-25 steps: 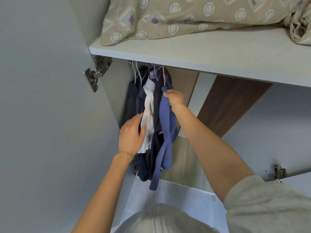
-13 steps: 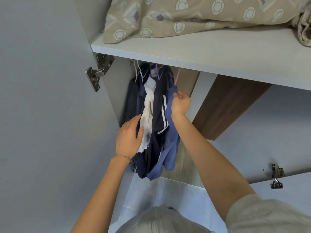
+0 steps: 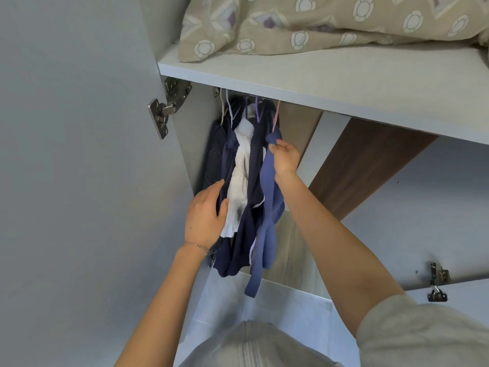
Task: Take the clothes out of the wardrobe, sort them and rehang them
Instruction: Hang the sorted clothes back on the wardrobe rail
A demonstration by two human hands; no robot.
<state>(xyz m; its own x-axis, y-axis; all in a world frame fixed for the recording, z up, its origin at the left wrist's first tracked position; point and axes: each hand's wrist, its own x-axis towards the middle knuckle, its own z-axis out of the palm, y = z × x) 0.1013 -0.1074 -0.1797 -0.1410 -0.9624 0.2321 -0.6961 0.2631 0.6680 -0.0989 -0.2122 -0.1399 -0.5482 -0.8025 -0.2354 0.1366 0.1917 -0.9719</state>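
Two hands reach into the wardrobe [image 3: 197, 144]. The right hand [image 3: 285, 160] pinches the top of the blue garment [image 3: 267, 207] between thumb and curled fingers, just below its pink hanger [image 3: 276, 117]; the cloth trails down past that wrist. Left of this hand hang a navy garment [image 3: 255, 165] and a white garment [image 3: 239, 186], touching each other. The left hand [image 3: 206, 215], lower down, lies loosely spread against the clothes, gripping nothing, its thumb beside the white garment. Above both hands a shelf [image 3: 317, 83] carries patterned bedding [image 3: 317, 22]. A metal hinge [image 3: 164, 112] sits up-left of the left hand.
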